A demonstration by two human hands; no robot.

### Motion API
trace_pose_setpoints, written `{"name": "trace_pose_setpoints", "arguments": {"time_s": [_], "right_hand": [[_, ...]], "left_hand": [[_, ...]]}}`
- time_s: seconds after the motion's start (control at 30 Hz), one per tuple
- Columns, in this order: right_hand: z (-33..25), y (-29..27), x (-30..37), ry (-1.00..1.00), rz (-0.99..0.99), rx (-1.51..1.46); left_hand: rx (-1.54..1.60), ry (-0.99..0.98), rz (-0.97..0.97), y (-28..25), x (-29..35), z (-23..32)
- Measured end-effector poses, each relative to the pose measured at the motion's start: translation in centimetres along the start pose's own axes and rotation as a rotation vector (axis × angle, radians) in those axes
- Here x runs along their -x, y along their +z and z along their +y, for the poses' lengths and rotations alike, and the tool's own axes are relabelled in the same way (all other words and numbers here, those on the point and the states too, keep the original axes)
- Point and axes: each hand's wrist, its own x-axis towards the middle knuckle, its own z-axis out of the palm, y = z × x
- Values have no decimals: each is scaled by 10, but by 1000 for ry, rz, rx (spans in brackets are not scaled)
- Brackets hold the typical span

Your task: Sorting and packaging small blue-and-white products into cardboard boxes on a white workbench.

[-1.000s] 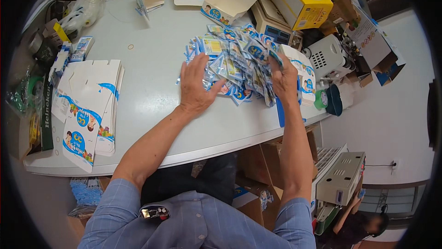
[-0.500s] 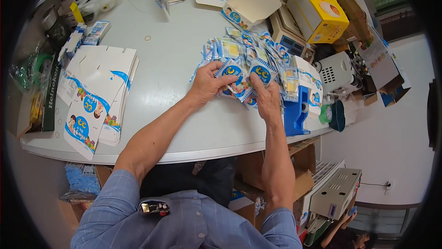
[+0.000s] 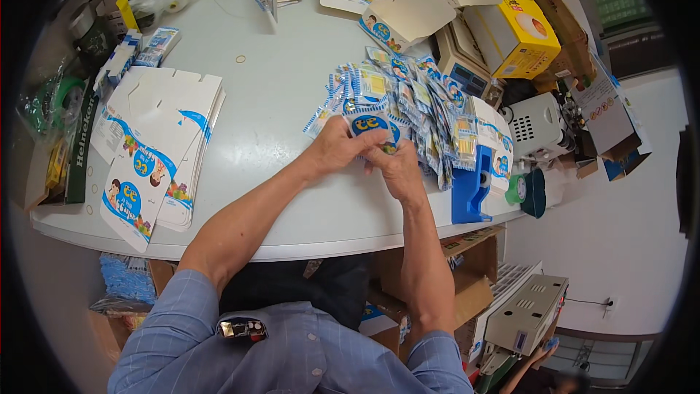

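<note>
Together, my left hand (image 3: 335, 149) and right hand (image 3: 399, 171) grasp blue-and-white packets (image 3: 366, 125) | packet heap (image 3: 426, 101) just beyond | blue tape dispenser (image 3: 470, 196) rightward

Sachets (image 3: 421, 102), glossy plastic film; counter (image 3: 277, 113), smooth, lightly reflective. Flat cartons (image 3: 157, 150), smooth card; shirt (image 3: 288, 354), matt cloth.

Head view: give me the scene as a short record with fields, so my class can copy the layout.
Surface: pale table
Left hand: gripping small blue-and-white packets
Right hand: on the same packets, close against the left hand
Beyond the hands: a loose packet heap
Right of the heap: blue tape dispenser, near the table's front edge
Left side of table: overlapping flat cartons, white with printed parts
Far right: yellow box
Packet count: cannot tell, they overlap
</note>
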Motion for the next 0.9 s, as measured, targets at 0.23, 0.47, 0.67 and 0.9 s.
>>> {"name": "trace_pose_setpoints", "arguments": {"time_s": [0.23,0.47,0.67,0.9], "right_hand": [[-5,6,-14,40,-41,164],[13,19,-20,-76,78,77],[58,42,21,-37,255,-88],[66,48,26,-77,297,-127]], "left_hand": [[-36,52,232,-3,3,2],[-595,459,603,-27,-7,2],[-924,334,1358,-118,-83,72],[-1234,161,1207,-189,-113,149]]}}
